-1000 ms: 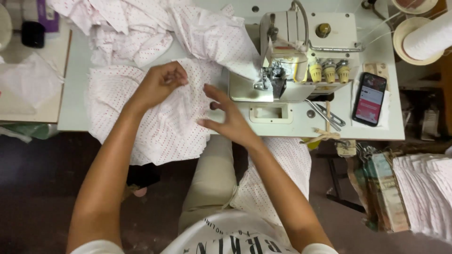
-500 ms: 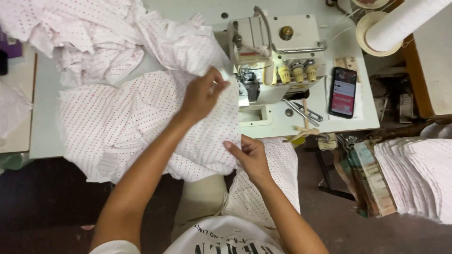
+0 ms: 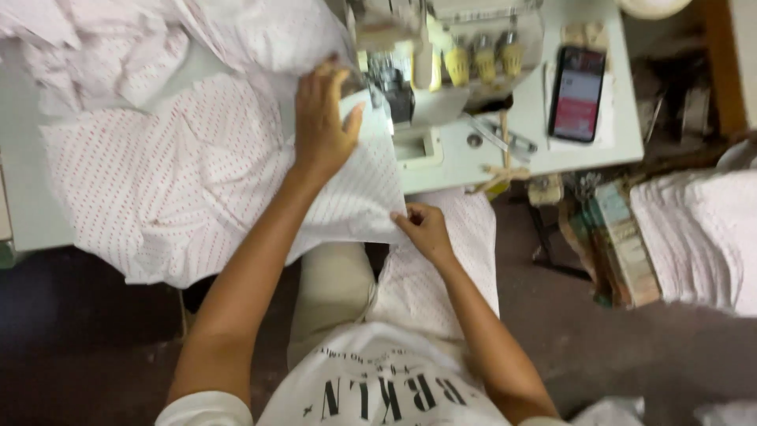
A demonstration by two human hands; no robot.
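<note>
A white cloth with small red dots (image 3: 181, 189) lies spread over the pale sewing table (image 3: 505, 158) and hangs off its front edge. My left hand (image 3: 322, 126) presses flat on the cloth, fingers spread, right beside the sewing machine's needle area (image 3: 390, 83). My right hand (image 3: 426, 230) pinches the cloth's lower corner at the table's front edge. The sewing machine (image 3: 441, 47) stands at the top middle, with yellow thread spools on it.
More dotted cloth is heaped at the top left (image 3: 118, 39). A phone with a lit screen (image 3: 577, 93) and scissors (image 3: 497, 140) lie right of the machine. A stack of dotted fabric (image 3: 694, 237) and some boxes (image 3: 619, 244) stand on the floor at right.
My left hand has slid the cloth forward up to the machine's needle. My right hand has dropped to the cloth's lower corner. The view has shifted down and closer.
</note>
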